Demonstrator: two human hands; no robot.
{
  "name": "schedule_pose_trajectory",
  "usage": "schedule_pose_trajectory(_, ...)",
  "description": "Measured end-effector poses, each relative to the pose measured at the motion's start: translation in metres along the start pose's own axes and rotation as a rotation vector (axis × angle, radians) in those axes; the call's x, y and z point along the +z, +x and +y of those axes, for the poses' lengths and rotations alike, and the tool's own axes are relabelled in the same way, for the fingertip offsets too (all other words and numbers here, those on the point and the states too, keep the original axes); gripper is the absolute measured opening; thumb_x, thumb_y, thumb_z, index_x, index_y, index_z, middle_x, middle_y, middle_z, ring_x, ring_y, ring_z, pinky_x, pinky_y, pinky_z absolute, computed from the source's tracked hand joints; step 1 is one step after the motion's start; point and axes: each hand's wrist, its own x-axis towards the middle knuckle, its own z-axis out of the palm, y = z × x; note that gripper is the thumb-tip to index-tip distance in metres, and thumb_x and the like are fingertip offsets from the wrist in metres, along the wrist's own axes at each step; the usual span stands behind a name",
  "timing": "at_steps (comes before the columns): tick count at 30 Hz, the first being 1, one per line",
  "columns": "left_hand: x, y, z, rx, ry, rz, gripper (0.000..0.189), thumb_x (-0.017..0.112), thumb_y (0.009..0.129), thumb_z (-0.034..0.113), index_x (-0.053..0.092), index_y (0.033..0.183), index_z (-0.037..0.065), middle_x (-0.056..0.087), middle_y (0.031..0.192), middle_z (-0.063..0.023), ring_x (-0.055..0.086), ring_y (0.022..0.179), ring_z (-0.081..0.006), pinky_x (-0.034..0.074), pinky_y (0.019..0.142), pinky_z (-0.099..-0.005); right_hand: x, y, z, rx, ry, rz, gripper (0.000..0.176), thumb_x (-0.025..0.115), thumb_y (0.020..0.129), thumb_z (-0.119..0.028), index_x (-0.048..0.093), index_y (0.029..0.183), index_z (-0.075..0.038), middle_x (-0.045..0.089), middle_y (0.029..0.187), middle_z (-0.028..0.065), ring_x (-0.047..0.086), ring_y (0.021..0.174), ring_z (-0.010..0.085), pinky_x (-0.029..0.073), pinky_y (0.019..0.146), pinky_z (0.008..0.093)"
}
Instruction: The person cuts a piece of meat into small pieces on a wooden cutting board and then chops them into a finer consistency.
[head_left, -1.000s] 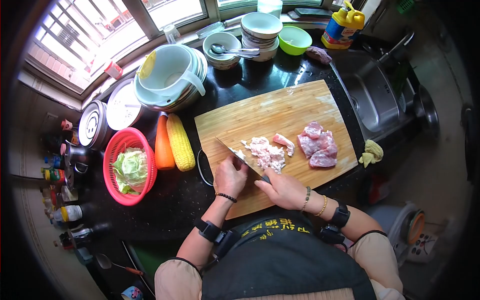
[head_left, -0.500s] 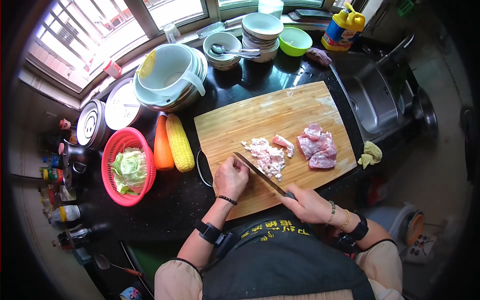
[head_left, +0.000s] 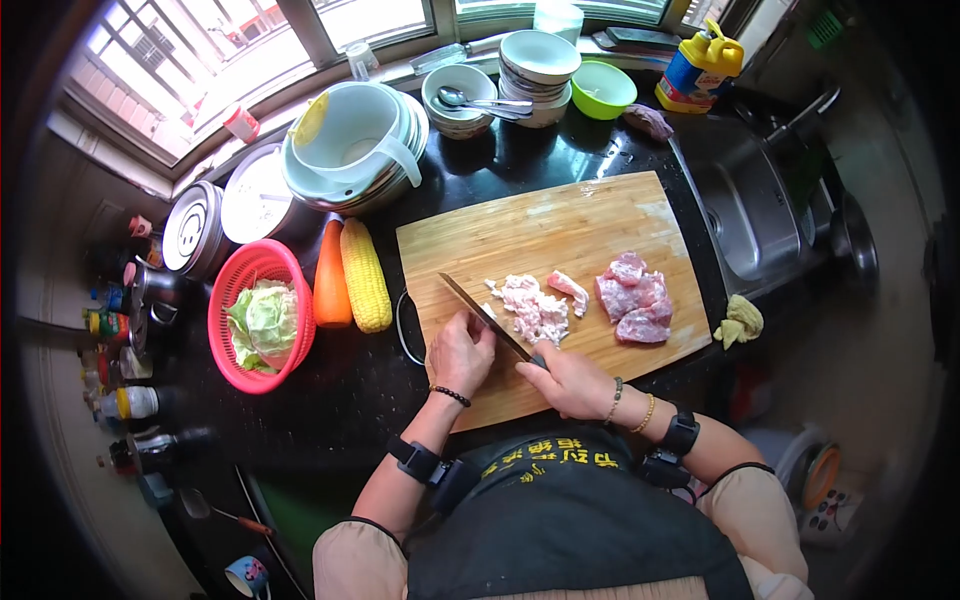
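Observation:
My right hand [head_left: 570,381] is closed round the handle of a knife [head_left: 487,318], whose blade slants up and left over the wooden cutting board [head_left: 540,212]. Beside the blade's lower left side, my left hand [head_left: 461,352] has its fingers curled together and pointing down at the board; anything under the fingertips is hidden. Small pale meat pieces [head_left: 535,310] lie in a pile right of the blade. A pinkish strip of meat [head_left: 569,290] touches or nearly touches that pile. Larger chunks of raw meat [head_left: 636,298] rest on the board's right part.
Left of the board are corn [head_left: 365,277], a carrot [head_left: 331,278] and a red basket [head_left: 222,352] holding cabbage. Behind stand a strainer [head_left: 345,130], stacked bowls [head_left: 540,58] and a green bowl [head_left: 603,90]. A sink [head_left: 745,210] and a yellow-green cloth [head_left: 739,322] are at right.
The knife and my right hand have moved left and up, with the blade tip now beyond my left fingers. The whole view has shifted slightly.

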Motion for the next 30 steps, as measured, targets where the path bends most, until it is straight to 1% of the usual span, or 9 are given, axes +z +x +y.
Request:
schedule_pose_trajectory(1, 0.000, -0.003, 0.001, -0.011, -0.006, 0.003, 0.019, 0.064, 0.076, 0.019, 0.059, 0.081, 0.002, 0.063, 0.073, -0.0169, 0.062, 0.071, -0.0352, 0.048, 0.065, -0.0425, -0.002, 0.000, -0.003, 0.057, 0.025, -0.029, 0.041, 0.046, 0.093, -0.039, 0.048, 0.096, 0.002, 0.060, 0.079, 0.0278, 0.058, 0.078, 0.0448, 0.045, 0.066, 0.0485)
schedule_pose_trajectory(2, 0.000, -0.007, 0.002, -0.016, 0.004, 0.016, 0.019, 0.064, 0.076, 0.019, 0.059, 0.081, 0.002, 0.063, 0.073, -0.0169, 0.062, 0.071, -0.0352, 0.048, 0.065, -0.0425, -0.001, 0.000, 0.001, 0.042, 0.030, -0.036, 0.041, 0.046, 0.093, -0.039, 0.048, 0.096, 0.002, 0.060, 0.079, 0.0278, 0.058, 0.078, 0.0448, 0.045, 0.066, 0.0485)
schedule_pose_trajectory(5, 0.007, -0.019, -0.005, 0.191, 0.132, 0.117, 0.018, 0.062, 0.077, 0.016, 0.055, 0.088, 0.003, 0.056, 0.085, -0.0199, 0.059, 0.074, -0.0384, 0.046, 0.063, -0.0463, -0.005, -0.003, 0.010, -0.006, 0.106, -0.012, 0.040, 0.047, 0.093, -0.039, 0.048, 0.096, 0.001, 0.060, 0.073, 0.0243, 0.060, 0.067, 0.0400, 0.046, 0.062, 0.0461)
schedule_pose_trajectory(7, 0.002, -0.021, -0.001, 0.205, 0.193, 0.098, 0.017, 0.061, 0.077, 0.014, 0.055, 0.088, 0.004, 0.055, 0.086, -0.0198, 0.058, 0.074, -0.0385, 0.046, 0.063, -0.0464, -0.019, -0.011, 0.004, 0.148, 0.267, -0.147, 0.039, 0.047, 0.093, -0.039, 0.048, 0.095, 0.001, 0.060, 0.065, 0.0192, 0.060, 0.054, 0.0324, 0.046, 0.056, 0.0422)
schedule_pose_trajectory(10, 0.003, -0.021, -0.005, 0.279, 0.260, 0.094, 0.013, 0.061, 0.076, 0.012, 0.056, 0.086, 0.005, 0.055, 0.087, -0.0198, 0.057, 0.073, -0.0385, 0.046, 0.063, -0.0468, -0.025, -0.026, 0.021, 0.159, 0.264, -0.099, 0.038, 0.048, 0.094, -0.038, 0.049, 0.094, 0.000, 0.058, 0.059, 0.0147, 0.057, 0.044, 0.0251, 0.045, 0.051, 0.0385)
schedule_pose_trajectory(13, 0.005, -0.023, 0.002, 0.274, 0.201, 0.136, 0.017, 0.065, 0.077, 0.016, 0.055, 0.083, 0.003, 0.054, 0.084, -0.0194, 0.057, 0.073, -0.0369, 0.045, 0.062, -0.0453, -0.039, -0.039, 0.022, 0.136, 0.200, -0.101, 0.038, 0.048, 0.093, -0.039, 0.049, 0.092, -0.001, 0.060, 0.065, 0.0185, 0.060, 0.054, 0.0317, 0.046, 0.056, 0.0415)
schedule_pose_trajectory(15, 0.003, -0.027, 0.017, 0.051, 0.160, 0.249, 0.023, 0.069, 0.077, 0.022, 0.056, 0.078, 0.002, 0.058, 0.077, -0.0178, 0.059, 0.070, -0.0336, 0.046, 0.061, -0.0421, -0.034, -0.041, 0.030, 0.068, 0.137, -0.073, 0.038, 0.048, 0.092, -0.039, 0.050, 0.094, -0.001, 0.060, 0.069, 0.0205, 0.061, 0.061, 0.0351, 0.047, 0.059, 0.0433)
schedule_pose_trajectory(18, 0.007, -0.023, 0.017, -0.138, 0.060, 0.193, 0.028, 0.072, 0.075, 0.027, 0.057, 0.075, 0.003, 0.060, 0.067, -0.0151, 0.061, 0.067, -0.0301, 0.047, 0.061, -0.0390, -0.034, -0.043, 0.028, -0.019, 0.061, -0.064, 0.040, 0.049, 0.092, -0.040, 0.050, 0.097, -0.001, 0.061, 0.077, 0.0242, 0.060, 0.073, 0.0407, 0.047, 0.066, 0.0465)
schedule_pose_trajectory(30, 0.027, -0.003, -0.013, -0.279, -0.053, 0.239, 0.019, 0.071, 0.072, 0.022, 0.061, 0.073, 0.005, 0.063, 0.066, -0.0092, 0.062, 0.063, -0.0228, 0.047, 0.060, -0.0352, -0.034, -0.046, 0.026, -0.123, -0.027, -0.095, 0.040, 0.046, 0.093, -0.037, 0.048, 0.106, 0.000, 0.061, 0.081, 0.0272, 0.059, 0.079, 0.0437, 0.046, 0.070, 0.0492)
